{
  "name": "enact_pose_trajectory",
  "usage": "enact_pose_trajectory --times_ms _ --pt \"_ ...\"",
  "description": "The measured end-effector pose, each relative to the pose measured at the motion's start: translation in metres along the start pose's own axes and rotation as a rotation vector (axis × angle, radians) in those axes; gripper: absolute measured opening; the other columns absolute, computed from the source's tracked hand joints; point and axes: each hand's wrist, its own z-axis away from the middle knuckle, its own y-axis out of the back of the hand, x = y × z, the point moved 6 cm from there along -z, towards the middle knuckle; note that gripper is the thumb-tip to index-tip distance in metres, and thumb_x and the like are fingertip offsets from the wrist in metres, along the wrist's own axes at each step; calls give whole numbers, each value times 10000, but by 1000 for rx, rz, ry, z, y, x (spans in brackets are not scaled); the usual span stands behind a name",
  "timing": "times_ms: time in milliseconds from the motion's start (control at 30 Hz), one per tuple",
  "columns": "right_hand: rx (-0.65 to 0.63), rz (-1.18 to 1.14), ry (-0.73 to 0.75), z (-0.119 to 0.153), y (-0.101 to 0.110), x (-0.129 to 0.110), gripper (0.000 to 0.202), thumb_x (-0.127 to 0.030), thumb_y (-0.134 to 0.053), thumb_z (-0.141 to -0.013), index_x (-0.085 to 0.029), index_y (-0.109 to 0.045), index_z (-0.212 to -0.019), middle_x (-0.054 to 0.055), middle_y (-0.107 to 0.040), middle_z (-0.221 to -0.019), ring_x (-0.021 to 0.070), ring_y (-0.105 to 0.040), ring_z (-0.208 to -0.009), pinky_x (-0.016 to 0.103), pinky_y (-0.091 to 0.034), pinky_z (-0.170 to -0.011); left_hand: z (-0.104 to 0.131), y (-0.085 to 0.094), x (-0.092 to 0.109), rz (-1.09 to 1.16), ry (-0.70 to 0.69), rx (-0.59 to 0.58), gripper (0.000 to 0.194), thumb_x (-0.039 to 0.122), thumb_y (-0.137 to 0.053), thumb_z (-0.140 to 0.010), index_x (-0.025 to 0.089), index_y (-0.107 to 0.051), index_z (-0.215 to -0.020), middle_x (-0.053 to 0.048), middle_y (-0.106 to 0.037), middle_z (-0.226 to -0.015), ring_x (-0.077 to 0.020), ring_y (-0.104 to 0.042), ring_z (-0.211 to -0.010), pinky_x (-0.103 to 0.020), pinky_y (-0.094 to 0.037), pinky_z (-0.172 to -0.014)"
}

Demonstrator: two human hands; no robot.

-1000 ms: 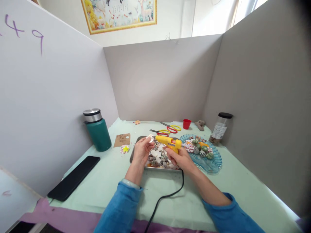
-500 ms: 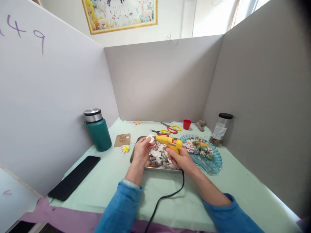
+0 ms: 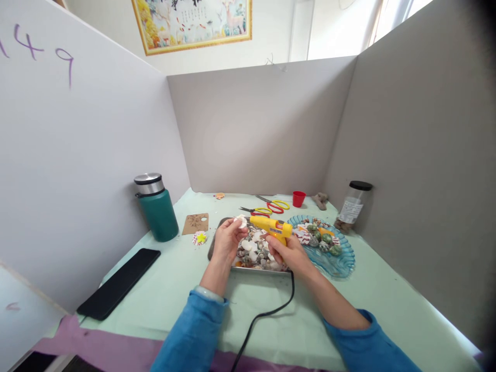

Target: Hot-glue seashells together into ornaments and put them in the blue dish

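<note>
Between the fingertips of my left hand (image 3: 228, 240) is a small white shell (image 3: 242, 222), partly covered by the fingers. My right hand (image 3: 289, 252) is wrapped round the grip of a yellow hot glue gun (image 3: 271, 226). The gun's nozzle points left and reaches close to the shell; I cannot tell whether they touch. Beneath both hands lies a metal tray (image 3: 263, 270) filled with white and brown shells (image 3: 253, 248). A black cord (image 3: 267, 313) runs from near the tray's front edge toward me.
Right of the tray stands a blue scalloped plate (image 3: 344, 266) of shells. Behind are scissors (image 3: 277, 206), a red cup (image 3: 298, 199) and a lidded jar (image 3: 352, 206). On the left are a green bottle (image 3: 158, 214), a black slab (image 3: 120, 284), a brown card (image 3: 195, 223) and a shell piece (image 3: 199, 238).
Both hands hold nearly the same pose. The white shell seems turned slightly in my left fingers, and the glue gun has barely shifted.
</note>
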Motion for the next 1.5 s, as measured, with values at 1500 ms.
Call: enact_pose_trajectory --times_ms 1500 --pt "34 46 17 4 0 -9 452 -570 -588 -784 -189 -486 -562 -54 -410 -407 73 -343 -371 230 -258 -403 8 -4 11 -497 -336 76 251 378 -707 -683 159 -606 -749 12 -616 -598 -132 -622 -507 -209 -494 -488"
